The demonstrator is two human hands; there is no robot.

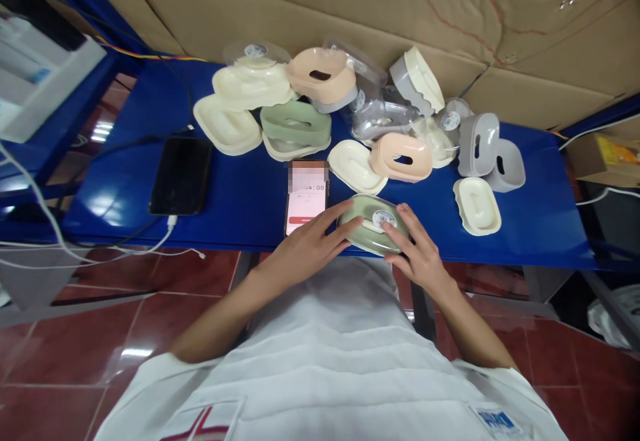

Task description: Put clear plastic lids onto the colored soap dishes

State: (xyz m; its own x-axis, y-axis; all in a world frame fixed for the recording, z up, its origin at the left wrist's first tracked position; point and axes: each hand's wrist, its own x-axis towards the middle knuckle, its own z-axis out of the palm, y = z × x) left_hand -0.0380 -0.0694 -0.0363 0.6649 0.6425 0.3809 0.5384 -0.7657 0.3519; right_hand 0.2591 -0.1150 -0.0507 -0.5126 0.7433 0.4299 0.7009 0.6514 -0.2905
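A green oval soap dish (pixel 369 220) with a round sticker lies at the near edge of the blue table (pixel 240 194). My left hand (pixel 306 248) rests flat against its left side, fingers spread and touching it. My right hand (pixel 419 249) covers its right side, fingertips on the top near the sticker. Both hands hold the dish between them. A phone (pixel 306 196) with a lit red and white screen lies just left of the dish, partly under my left fingers.
Several cream, peach, green and grey soap dishes and lids (pixel 325 104) are heaped at the back of the table. A dark phone (pixel 181 174) on a white cable lies at the left. Cardboard (pixel 400 1) stands behind. A white shelf unit (pixel 40 74) is far left.
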